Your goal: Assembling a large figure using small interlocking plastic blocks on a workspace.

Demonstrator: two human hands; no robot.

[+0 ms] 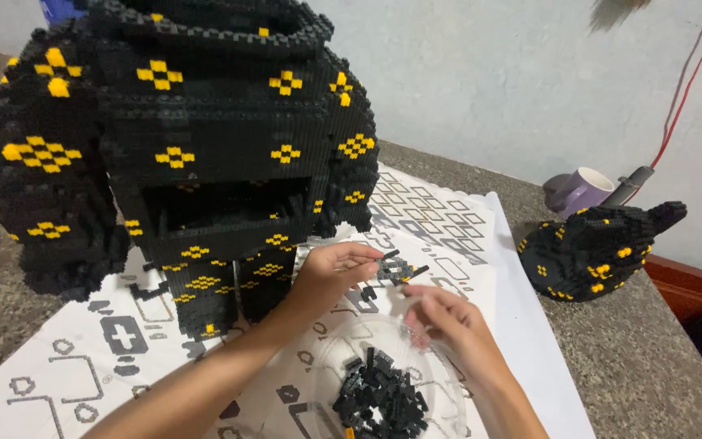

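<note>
Small black brick piece (396,268) in left hand's (331,272) pinched grip

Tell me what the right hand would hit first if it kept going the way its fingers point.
The right hand points up-left toward the small black brick assembly held in the left hand; likely that first, though depth is unclear.

Top of the big black-and-yellow brick model (197,122) is cut off by the frame edge. My fingers (367,262) hide part of the small brick piece (396,268); clear bowl (440,366) runs off the bottom.
</note>
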